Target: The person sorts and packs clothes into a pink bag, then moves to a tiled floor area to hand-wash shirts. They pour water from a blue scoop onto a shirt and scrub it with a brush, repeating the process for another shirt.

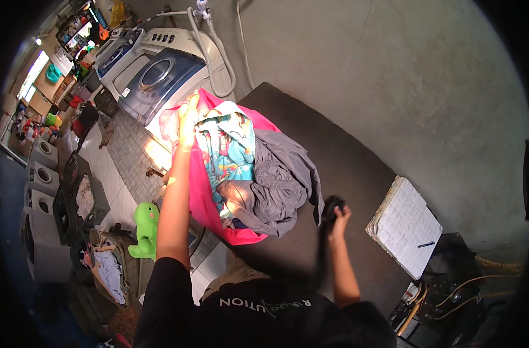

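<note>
A bright pink cloth [199,187], like a bag or sheet, lies spread on the dark padded table, with a heap of clothes on it. In the heap are a turquoise patterned cloth [229,148] and a crumpled grey garment [279,187]. My left hand [188,114] is at the far left edge of the pink cloth, its fingers closed on it in bright light. To the right of the heap, my right hand [341,215] grips a dark, blurred cloth item [332,209] over the table.
The dark table [334,143] runs along a grey wall. An open notebook [405,226] with a pen [426,245] lies at its right end. Washing machines [160,78] stand at the upper left. A green plush toy [146,230] and a laundry basket [136,265] are at the lower left.
</note>
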The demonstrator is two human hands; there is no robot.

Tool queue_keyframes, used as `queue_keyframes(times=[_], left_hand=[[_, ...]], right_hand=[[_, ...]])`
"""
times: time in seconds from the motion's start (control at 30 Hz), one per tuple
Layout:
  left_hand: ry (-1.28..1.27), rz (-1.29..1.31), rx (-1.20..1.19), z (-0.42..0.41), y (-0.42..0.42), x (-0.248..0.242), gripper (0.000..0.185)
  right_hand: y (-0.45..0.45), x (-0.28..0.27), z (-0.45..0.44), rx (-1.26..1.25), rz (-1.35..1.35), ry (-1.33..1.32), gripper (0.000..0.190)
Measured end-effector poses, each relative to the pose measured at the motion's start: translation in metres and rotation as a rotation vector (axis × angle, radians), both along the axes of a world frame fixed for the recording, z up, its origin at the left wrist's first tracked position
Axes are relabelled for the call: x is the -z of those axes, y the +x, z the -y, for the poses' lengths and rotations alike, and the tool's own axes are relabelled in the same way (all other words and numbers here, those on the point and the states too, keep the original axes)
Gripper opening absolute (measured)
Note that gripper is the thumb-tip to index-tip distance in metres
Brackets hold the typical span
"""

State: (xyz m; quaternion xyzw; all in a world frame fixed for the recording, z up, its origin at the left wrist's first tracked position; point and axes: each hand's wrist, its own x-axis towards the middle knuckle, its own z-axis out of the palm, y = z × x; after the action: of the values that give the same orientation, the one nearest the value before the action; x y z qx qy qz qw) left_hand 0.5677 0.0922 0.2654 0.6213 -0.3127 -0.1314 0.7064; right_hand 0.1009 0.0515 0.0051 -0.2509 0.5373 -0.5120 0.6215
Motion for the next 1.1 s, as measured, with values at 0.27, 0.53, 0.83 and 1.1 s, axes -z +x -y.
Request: queue_keyframes(times=[0.27,0.53,0.83,1.1], left_hand=[[0.141,-0.416,0.405,-0.026,-0.039,-0.062,0.025],[-0.115,-0.063,0.382,-0.061,-0.122,-0.126,0.032],[-0.125,-0.405,0.727,-0.117,-0.087,-0.092,0.031],[0.107,0.224,0.154,-0.121,-0.034,-0.024,0.021]], right_hand=[[0.097,-0.094,-0.051,-0.16,0.818,-0.069,0.058],[0.204,-0.213,-0.101,-0.347,-0.497,-1.182,0.059],[0.333,-0.239,-0.025,-0.675,-0.543,-1.306,0.035],[0.392,-0.239,0.083,-1.171,0.119,-0.269,0.041]])
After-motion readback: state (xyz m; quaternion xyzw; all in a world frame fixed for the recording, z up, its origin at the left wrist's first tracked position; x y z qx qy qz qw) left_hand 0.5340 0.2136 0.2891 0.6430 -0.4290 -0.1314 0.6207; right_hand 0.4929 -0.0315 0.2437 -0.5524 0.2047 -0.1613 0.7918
